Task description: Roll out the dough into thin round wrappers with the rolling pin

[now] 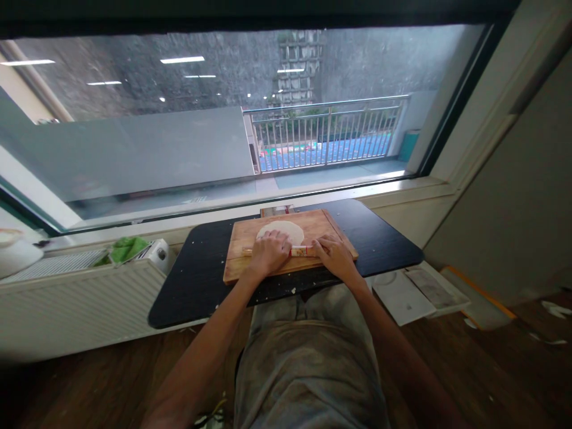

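Observation:
A wooden cutting board (236,235) lies on the black tabletop, and a thin round of pale dough (290,229) is spread on it. Across the near edge of the dough runs a slim rolling pin (302,251) with a printed red and yellow band. My left hand (270,250) is over the pin's left part, with its fingertips reaching toward the dough. Curled round the pin's right end is my right hand (333,253). The palms hide parts of the pin.
The black table (379,235) stands against a large window, with crumbs near its front edge. Behind the board is a small box (277,210). On the left, a green cloth (127,249) rests on a white radiator (89,310). White boxes (402,295) sit low on the right.

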Available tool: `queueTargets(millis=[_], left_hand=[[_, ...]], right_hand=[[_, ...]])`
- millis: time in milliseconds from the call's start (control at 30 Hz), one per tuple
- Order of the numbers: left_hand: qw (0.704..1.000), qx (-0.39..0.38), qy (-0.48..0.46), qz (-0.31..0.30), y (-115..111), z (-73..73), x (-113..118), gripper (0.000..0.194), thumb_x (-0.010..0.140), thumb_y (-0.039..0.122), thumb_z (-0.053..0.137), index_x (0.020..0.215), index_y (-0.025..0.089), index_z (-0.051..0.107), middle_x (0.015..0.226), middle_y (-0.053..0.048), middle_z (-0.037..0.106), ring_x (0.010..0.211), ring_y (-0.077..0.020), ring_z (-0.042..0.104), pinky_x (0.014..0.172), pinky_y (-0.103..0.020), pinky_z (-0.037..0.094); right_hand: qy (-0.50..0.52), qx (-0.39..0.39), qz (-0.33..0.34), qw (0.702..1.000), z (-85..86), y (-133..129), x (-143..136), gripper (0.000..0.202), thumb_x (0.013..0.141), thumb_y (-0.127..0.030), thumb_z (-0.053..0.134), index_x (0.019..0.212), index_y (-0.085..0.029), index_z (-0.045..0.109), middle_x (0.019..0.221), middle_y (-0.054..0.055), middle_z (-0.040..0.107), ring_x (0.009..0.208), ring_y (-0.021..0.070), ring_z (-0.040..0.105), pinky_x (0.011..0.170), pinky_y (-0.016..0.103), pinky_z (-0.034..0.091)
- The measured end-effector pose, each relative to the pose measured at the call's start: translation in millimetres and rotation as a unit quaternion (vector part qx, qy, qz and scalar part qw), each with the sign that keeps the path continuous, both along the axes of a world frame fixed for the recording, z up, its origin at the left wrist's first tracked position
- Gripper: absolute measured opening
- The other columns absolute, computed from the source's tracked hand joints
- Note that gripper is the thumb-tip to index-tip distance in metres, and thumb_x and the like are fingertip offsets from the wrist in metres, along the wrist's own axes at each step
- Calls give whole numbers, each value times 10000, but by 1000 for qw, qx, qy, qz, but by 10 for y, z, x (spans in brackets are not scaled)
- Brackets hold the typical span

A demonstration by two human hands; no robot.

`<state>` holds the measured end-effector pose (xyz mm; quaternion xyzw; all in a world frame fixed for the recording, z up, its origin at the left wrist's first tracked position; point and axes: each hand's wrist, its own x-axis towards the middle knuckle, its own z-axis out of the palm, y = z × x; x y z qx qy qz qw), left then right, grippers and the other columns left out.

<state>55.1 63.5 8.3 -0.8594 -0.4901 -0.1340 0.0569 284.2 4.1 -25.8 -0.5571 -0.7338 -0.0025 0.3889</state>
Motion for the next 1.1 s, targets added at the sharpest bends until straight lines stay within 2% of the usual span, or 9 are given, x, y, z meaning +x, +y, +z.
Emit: queueTargets(millis=[100,367,667,800,1000,1100], left_hand=[[1000,2,5,0,-18,2,-9,456,1123,402,362,1298,237,749,1383,-110,728,1275,-285,642,1109,-438,501],[1000,-22,14,-4,156,66,58,436,1113,415,398,1317,245,744,1424,-104,711,1296,-281,629,1140,-439,474],[999,-1,17,34,4,90,39,435,1112,438,373,1297,237,712,1353,-142,690,1270,-327,605,1045,-469,503],[999,3,27,36,36,91,45,421,1107,445,378,1295,241,695,1345,-147,675,1267,-338,600,1033,-483,502],[998,-41,32,33,191,169,104,411,1091,443,421,1358,259,673,1426,-138,649,1338,-334,579,1116,-502,461],[998,-49,27,37,187,181,112,408,1089,444,423,1363,272,671,1435,-134,644,1357,-333,567,1117,-504,458]], right_hand=[[4,-4,0,1000,13,2,1,393,1131,-365,492,857,-241,745,941,82,772,962,241,698,910,348,485],[-4,-6,-14,1000,9,1,1,372,1128,-340,532,840,-246,747,947,76,775,959,232,703,918,329,479],[-2,-4,-10,1000,26,1,-8,372,1124,-346,517,842,-249,739,943,77,775,958,240,699,904,340,483],[0,0,-5,1000,23,2,-8,386,1132,-359,503,841,-254,733,931,75,770,961,237,695,898,332,481],[-5,-11,-12,1000,12,-9,-7,394,1135,-357,487,841,-247,723,940,76,769,964,233,694,920,339,480],[-5,-11,-12,1000,9,-11,-4,387,1134,-355,485,855,-244,729,963,80,776,985,235,693,935,344,481]])
